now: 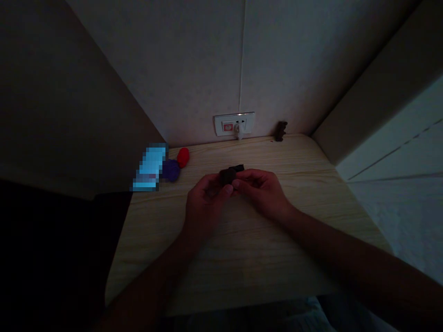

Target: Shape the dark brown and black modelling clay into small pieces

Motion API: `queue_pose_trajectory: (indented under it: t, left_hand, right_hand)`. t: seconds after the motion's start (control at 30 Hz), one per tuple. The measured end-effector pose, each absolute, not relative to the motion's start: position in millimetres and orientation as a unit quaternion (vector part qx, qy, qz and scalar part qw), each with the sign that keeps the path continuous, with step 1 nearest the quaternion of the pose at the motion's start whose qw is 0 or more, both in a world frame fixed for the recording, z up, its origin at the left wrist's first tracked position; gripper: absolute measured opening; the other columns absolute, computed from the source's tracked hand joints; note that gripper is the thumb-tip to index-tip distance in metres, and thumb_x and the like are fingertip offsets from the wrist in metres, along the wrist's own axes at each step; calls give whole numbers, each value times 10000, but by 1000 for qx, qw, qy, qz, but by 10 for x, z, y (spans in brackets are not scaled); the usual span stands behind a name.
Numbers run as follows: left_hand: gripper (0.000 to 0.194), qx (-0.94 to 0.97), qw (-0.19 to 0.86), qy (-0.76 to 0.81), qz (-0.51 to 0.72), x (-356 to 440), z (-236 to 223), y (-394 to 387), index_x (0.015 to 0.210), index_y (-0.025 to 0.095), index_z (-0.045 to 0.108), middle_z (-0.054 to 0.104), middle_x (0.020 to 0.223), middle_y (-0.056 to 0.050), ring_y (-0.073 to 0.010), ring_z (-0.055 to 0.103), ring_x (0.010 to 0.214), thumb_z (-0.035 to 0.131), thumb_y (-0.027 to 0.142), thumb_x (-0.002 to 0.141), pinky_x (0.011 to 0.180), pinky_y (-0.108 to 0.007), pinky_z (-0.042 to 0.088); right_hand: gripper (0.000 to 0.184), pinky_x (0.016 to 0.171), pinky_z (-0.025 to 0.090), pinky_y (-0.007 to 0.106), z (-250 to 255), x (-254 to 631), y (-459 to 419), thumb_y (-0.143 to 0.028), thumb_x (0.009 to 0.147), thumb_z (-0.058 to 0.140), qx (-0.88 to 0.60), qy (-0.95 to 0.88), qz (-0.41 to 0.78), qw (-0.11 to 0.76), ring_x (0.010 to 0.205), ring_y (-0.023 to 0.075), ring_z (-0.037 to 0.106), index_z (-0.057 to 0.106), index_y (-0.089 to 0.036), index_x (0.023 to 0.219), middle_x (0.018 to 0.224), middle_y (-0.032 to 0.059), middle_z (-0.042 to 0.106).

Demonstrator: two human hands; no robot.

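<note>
Over the middle of the wooden table, both my hands meet around a small dark brown lump [227, 175], which looks soft like modelling clay. My left hand [206, 199] is closed on its left side, with the thumb pressing from the front. Fingers of my right hand [263, 190] pinch it from the right. Just behind the fingertips shows a small black object [237, 168]; in the dim light I cannot make out its kind or whether it touches the lump.
A purple lump [170, 170] and a red lump [183, 157] lie at the table's [242, 249] back left, beside a lit, pixelated screen [149, 167]. A small dark brown figure [280, 131] stands at the back right. On the wall, a socket [234, 124] holds a white plug [238, 131].
</note>
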State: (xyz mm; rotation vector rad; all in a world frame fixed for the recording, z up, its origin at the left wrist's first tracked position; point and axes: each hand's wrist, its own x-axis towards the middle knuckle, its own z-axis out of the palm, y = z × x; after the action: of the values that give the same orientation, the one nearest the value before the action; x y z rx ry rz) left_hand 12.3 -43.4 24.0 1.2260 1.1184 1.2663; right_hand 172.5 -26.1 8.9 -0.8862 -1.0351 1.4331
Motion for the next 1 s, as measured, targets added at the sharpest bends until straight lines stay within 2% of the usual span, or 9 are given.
queue_pose_trajectory:
  t: [0.2,0.37,0.47,0.63,0.73,0.83,0.9,1.0]
  left_hand:
    - [147,539,477,493,489,101,271,-446,949,180,788,811,875,-52,-208,770,801,771,283,845,781,-328,627]
    - [136,560,470,491,473,82,290,-460,894,198,797,777,749,-29,-198,732,688,796,312,820,655,-304,600]
    - [120,588,456,485,460,70,239,-467,885,205,785,771,778,-35,-202,727,714,759,317,851,659,-307,590]
    - [91,621,443,454,460,59,175,-487,942,220,755,783,915,-50,-227,747,851,689,260,893,794,-343,604]
    - [136,642,430,447,451,44,189,-492,1009,219,736,772,980,-73,-239,744,899,637,253,922,833,-366,605]
    - [133,671,409,449,425,33,208,-483,1014,213,721,749,989,-86,-246,733,916,639,252,916,844,-379,600]
    - [134,663,416,449,432,41,205,-475,1002,208,710,747,991,-84,-249,734,925,690,281,891,862,-385,597]
    - [173,617,475,442,446,66,185,-466,991,212,717,772,962,-67,-244,753,909,728,347,883,829,-356,599]
  right_hand:
    - [254,575,569,253,118,1777,-261,-378,728,902,-383,-502,580,514,618,135,702,772,-201,857,727,5,768]
    - [299,680,618,310,154,1796,-300,-382,729,902,-370,-543,548,518,701,172,737,782,-222,951,827,24,786]
    - [233,665,605,294,164,1811,-309,-399,770,869,-376,-558,528,517,700,163,722,788,-207,872,838,32,774]
    - [236,535,502,237,164,1838,-303,-403,830,816,-400,-549,546,490,578,117,628,748,-191,753,668,-1,704]
    - [189,541,500,233,175,1843,-305,-369,808,839,-391,-550,549,494,577,109,618,777,-208,885,692,-11,708]
    - [267,563,531,246,183,1839,-299,-332,796,851,-378,-566,539,497,613,116,647,795,-238,1040,825,11,761]
    - [217,565,545,251,182,1834,-288,-325,801,848,-376,-558,536,510,616,117,659,802,-238,995,852,18,775]
    - [173,582,569,264,180,1831,-275,-332,801,850,-376,-529,548,528,606,128,676,776,-232,921,774,2,762]
